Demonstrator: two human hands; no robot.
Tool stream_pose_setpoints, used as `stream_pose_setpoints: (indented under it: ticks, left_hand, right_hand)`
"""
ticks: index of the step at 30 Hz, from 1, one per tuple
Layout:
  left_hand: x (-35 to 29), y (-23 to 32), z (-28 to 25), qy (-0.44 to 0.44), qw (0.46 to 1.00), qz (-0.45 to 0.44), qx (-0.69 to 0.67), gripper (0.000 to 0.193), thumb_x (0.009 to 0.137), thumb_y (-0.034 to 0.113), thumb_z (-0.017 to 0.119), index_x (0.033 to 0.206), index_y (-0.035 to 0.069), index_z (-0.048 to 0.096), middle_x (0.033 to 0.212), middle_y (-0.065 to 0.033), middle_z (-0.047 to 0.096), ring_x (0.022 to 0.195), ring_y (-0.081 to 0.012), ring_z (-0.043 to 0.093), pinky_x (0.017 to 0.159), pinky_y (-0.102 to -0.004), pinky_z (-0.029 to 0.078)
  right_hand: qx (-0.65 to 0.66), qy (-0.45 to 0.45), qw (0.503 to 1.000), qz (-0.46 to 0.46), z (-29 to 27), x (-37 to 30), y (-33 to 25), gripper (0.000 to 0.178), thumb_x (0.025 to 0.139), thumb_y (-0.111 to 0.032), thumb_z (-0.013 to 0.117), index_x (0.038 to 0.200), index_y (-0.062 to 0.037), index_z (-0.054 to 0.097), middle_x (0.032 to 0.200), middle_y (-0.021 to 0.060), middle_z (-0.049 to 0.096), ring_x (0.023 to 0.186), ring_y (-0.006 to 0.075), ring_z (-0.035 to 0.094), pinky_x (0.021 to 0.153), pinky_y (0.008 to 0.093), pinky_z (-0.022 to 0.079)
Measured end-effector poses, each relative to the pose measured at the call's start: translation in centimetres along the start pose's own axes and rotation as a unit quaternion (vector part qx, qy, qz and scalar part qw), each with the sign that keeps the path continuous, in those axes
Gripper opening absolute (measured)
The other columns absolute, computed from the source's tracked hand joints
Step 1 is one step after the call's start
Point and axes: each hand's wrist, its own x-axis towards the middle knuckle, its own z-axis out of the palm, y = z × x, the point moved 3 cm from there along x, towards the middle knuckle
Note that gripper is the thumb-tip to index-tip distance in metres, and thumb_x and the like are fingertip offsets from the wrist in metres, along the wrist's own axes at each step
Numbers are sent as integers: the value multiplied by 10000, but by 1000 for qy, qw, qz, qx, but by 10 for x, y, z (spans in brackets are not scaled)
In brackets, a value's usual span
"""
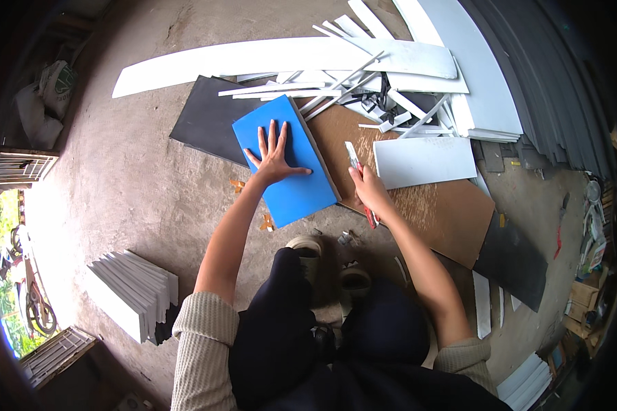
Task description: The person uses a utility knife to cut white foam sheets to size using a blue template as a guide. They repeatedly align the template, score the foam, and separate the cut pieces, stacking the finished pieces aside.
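My left hand [273,163] lies flat with fingers spread on a blue rectangular board [300,202]. The board rests at a slant, overlapping a dark grey sheet [202,123] and a scuffed brown board [452,212]. My right hand [370,190] is closed round a red-handled utility knife [353,156], its blade end pointing away from me, over the brown board. Just right of the knife, a white rectangular foam-like piece [425,161] lies on the brown board. The blue board and the knife are apart.
White strips and offcuts [349,82] are heaped beyond the boards, beside a long white sheet [253,56]. Tall dark sheets [528,75] line the right side. A stack of white pieces [131,291] stands on the floor at left. My shoes [304,246] are close below the blue board.
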Motion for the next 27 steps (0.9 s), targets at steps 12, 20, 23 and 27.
stream_pose_setpoints:
  ticks: [12, 20, 23, 27]
  left_hand:
    - [-4, 3, -5, 59, 995, -10, -79, 1195, 493, 766, 596, 1405, 199, 71, 1469, -40, -41, 1330, -322, -118, 922, -684, -70]
    - [2, 43, -14, 139, 980, -87, -109, 946, 633, 403, 666, 1374, 130, 144, 1444, -144, 56, 1317, -403, -50, 943, -689, -1]
    - [-3, 23, -21, 179, 976, -78, -95, 915, 657, 377, 656, 1374, 130, 145, 1443, -146, 52, 1317, -408, -19, 963, -672, 45]
    - [-7, -18, -41, 203, 964, -126, -118, 849, 719, 350, 636, 1368, 97, 151, 1432, -161, 92, 1324, -383, -3, 968, -661, 43]
  right_hand:
    - [-85, 19, 993, -79, 47, 70, -44, 301, 682, -108, 660, 914, 24, 521, 899, 211, 600, 900, 347, 581, 780, 396, 460]
    - [-45, 74, 988, -128, 33, 53, -57, 231, 684, -74, 649, 855, 12, 519, 813, 169, 612, 811, 319, 608, 719, 371, 470]
    - [-25, 98, 986, -135, 18, 42, -75, 257, 673, -60, 674, 872, -19, 516, 761, 103, 613, 739, 211, 615, 680, 331, 480]
    - [-9, 137, 968, -211, -22, 23, -98, 240, 688, -35, 663, 868, -17, 505, 753, 81, 600, 710, 174, 594, 661, 296, 466]
